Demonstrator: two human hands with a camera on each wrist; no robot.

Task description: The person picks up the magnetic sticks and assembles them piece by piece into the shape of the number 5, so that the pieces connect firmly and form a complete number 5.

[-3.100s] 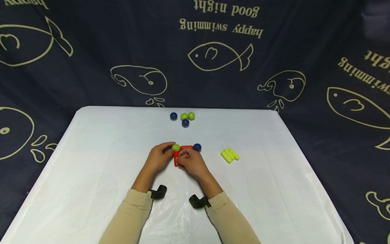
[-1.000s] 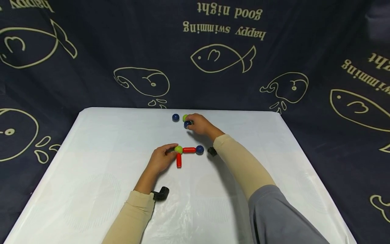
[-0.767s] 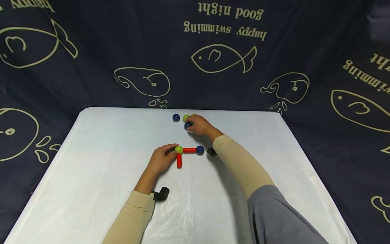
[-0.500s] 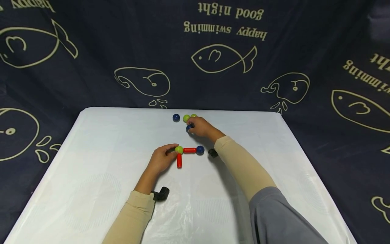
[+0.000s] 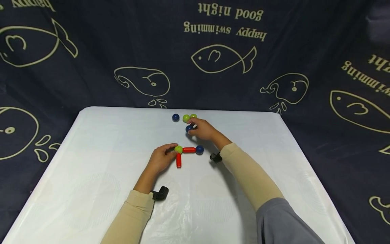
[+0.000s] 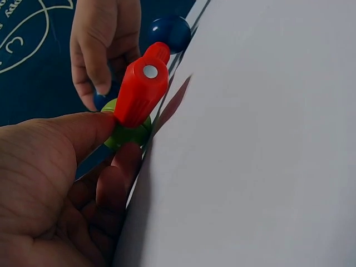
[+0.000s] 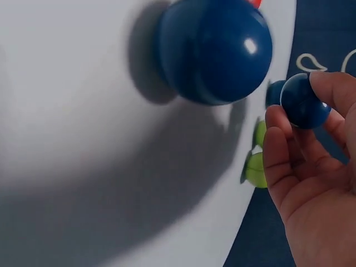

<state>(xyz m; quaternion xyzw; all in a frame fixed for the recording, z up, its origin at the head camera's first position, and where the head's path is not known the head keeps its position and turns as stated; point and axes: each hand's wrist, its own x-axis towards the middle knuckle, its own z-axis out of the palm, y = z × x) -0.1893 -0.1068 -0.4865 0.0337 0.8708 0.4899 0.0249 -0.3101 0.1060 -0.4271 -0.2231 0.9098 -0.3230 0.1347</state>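
Observation:
My left hand [image 5: 160,158] pinches a green ball [image 5: 178,149] between thumb and fingers, seen closely in the left wrist view. Two red rods meet that ball at a right angle: one rod [image 5: 189,150] leads right to a blue ball [image 5: 199,149], the other rod [image 5: 178,160] points toward the person with its end free. Farther back, my right hand [image 5: 203,129] holds another blue ball [image 7: 303,101] between thumb and fingertips. In the right wrist view the joined blue ball looms large in the foreground.
Near the far table edge lie a loose blue ball [image 5: 175,117] and two green balls [image 5: 186,118] side by side. White cloth covers the table [image 5: 122,135]. A dark patterned curtain [image 5: 213,88] hangs behind. The right sleeve [image 5: 248,174] hides part of the table.
My right hand left the red rods, reached the far balls, took a blue one and drew it slightly nearer. Yellow-green rods seen earlier are now hidden behind the right arm. The left hand stays put.

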